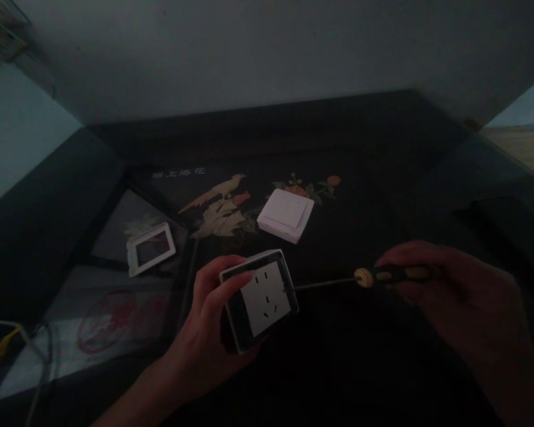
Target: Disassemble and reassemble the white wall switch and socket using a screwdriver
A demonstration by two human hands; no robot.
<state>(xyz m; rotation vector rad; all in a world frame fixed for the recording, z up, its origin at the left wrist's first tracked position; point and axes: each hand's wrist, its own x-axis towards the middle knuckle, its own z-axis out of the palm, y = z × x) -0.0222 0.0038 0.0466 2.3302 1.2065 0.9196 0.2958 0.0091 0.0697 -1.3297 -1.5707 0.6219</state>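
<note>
My left hand (209,320) grips a wall socket (268,299) by its left side, thumb across the front. The socket has a white face with several slots and a dark surround inside a pale outer edge. In my right hand (458,308) is a screwdriver (365,277) with a dark and yellow handle. Its thin shaft points left and the tip meets the socket's right edge; whether it is inserted there I cannot tell. Beyond the socket lies a white wall switch (286,214). An open white frame (151,249) rests to the left.
The dark glossy tabletop (374,219) bears a bird-and-flower picture (222,207) and reflects light at the left. Cables (44,356) with a yellow tag (4,345) hang at the lower left. A pale wall (258,53) stands behind. The scene is dim.
</note>
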